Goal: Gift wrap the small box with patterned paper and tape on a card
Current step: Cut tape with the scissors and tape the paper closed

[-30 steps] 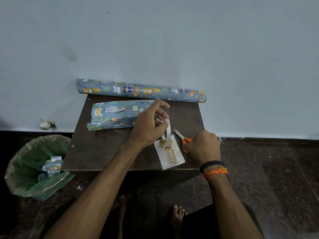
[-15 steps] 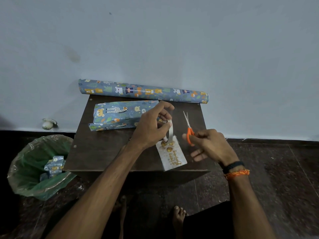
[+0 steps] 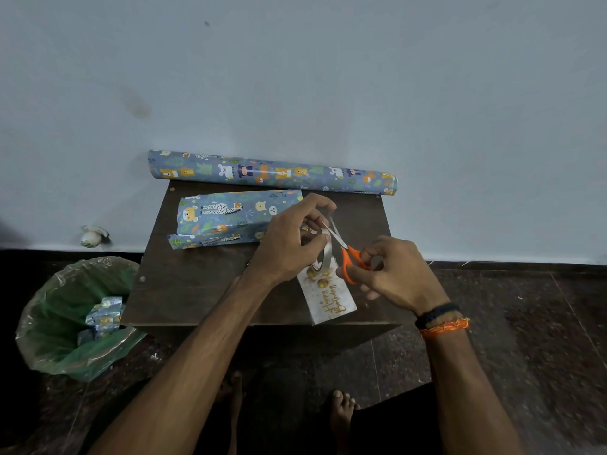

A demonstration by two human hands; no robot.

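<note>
A dark brown wooden surface (image 3: pixel 203 290) stands against a pale blue wall (image 3: pixel 295 77); the floor (image 3: pixel 525 339) is dark speckled stone. On the floor, to the left of the surface, sits a round bin lined with a green plastic bag (image 3: pixel 46 333); inside it lie crumpled scraps of blue patterned paper (image 3: pixel 101 320). Along the far edge of the surface, touching the wall, lies a long roll of blue wrapping paper with little animals (image 3: pixel 272 172). Just in front of it sits the small box wrapped in the same blue animal paper (image 3: pixel 230 213), with a loose flap along its near side. Near the front edge lies a white card with gold writing and gold dots (image 3: pixel 330 298), tilted, one corner reaching past the edge.

The left hand (image 3: pixel 285 244) is over the card; its fingers (image 3: pixel 323 238) pinch a ring of clear sticky tape (image 3: pixel 325 257), held up on its edge, with a strip pulled out; the right hand (image 3: pixel 394 274) grips small scissors with orange handles (image 3: pixel 345 254), fingers curled through the loops; the blades are parted a little and point at the strip. A small white round thing (image 3: pixel 91 237) lies on the floor by the wall; what it is I cannot tell.
</note>
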